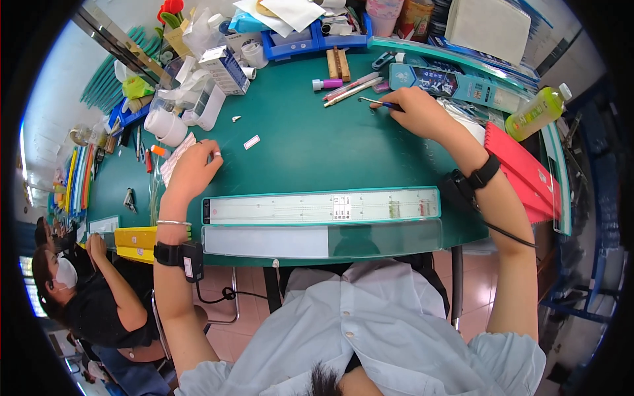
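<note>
My right hand is closed around a slim tool with a dark blue handle and a thin metal tip, held above the green tabletop. My left hand rests on the table at the left, loosely bent, with no held thing visible. Beside and partly under it lies a white sheet with pink stripes. A small pink-edged label and a tiny white piece lie to its right. Nearest me is a long, flat clear case with teal edges and printed markings; a lid-like clear panel adjoins it.
Pens, a purple-capped tube and a wooden block lie at the back. White containers stand left, blue bins behind. Red folders and a green bottle are right. A masked person sits left.
</note>
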A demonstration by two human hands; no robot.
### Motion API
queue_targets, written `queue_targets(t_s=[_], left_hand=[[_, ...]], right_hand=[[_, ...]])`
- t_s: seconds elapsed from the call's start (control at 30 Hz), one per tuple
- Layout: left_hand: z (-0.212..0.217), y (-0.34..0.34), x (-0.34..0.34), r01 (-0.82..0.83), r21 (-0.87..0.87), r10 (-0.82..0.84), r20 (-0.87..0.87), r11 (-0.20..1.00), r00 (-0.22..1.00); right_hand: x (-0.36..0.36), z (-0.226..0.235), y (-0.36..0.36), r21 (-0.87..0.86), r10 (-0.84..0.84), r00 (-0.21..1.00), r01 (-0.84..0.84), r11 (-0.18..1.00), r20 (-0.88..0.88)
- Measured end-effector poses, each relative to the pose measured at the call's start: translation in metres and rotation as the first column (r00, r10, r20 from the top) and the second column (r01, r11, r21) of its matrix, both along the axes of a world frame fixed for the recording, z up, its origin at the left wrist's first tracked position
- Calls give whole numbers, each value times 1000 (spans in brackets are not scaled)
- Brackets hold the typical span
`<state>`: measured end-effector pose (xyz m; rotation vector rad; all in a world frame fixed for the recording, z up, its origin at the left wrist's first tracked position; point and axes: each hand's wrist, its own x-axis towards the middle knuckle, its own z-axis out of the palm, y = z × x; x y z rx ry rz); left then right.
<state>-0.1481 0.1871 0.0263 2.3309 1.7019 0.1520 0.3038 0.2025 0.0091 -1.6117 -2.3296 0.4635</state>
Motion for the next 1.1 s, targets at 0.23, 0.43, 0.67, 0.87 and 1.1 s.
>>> queue_targets(t_s=[0.23, 0.43, 0.67, 0.87, 1.1], left_hand=[[-1, -4, 1, 7, 17, -7, -19, 1000, 1000], [2, -9, 7, 54, 71, -50, -51, 996, 997], [5, -14, 10, 68, 136, -65, -28, 988, 998], [4, -18, 12, 63, 164, -63, -2, 984, 998], [2, -21, 10, 44, 138, -47, 15, 989, 999]], right_hand=[[21, 22, -25, -123, -42, 999, 37, 992, -35], [31, 27, -32, -210, -93, 995, 82, 974, -43], [19, 9, -8, -55, -61, 968, 49, 997, -245], [-29, -15, 24, 180, -78, 993, 93, 979, -88], [-42, -18, 37, 188, -146, 989, 137, 973, 35]])
